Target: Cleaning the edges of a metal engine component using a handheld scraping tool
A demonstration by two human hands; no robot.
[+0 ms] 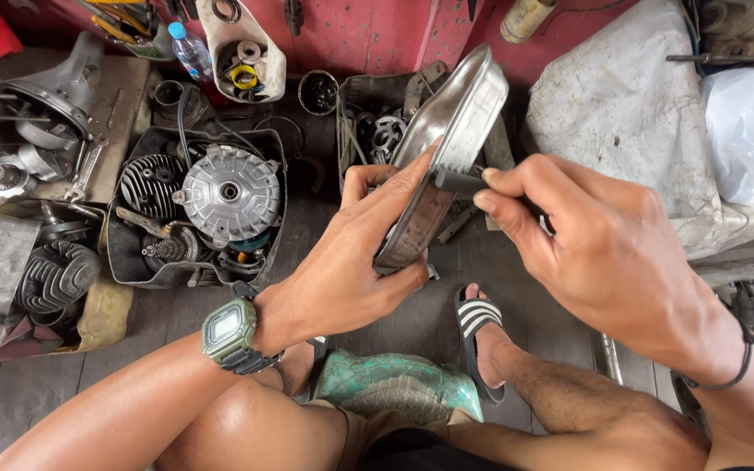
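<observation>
Nearest the lens: bare knees, a green patterned seat (394, 384) between them, a striped sandal (479, 318) on the plank floor (37, 392). Left of the hands, a black tub (124, 253) crammed with finned engine parts and a round ribbed drum (230, 192); beyond, a plastic bottle (190, 51) against the red wall. A white sack (621, 96) at right, half cut off. Small bits in the far tins too cluttered to name. Left hand (351, 270), green watch (229, 331) at wrist, wrapped around the lower edge of a tilted metal cover (455, 113), raised above the floor. Right hand (595, 253) pinched shut on a dark tool (460, 180) pressed against the cover's rim; tool mostly hidden by fingers.
</observation>
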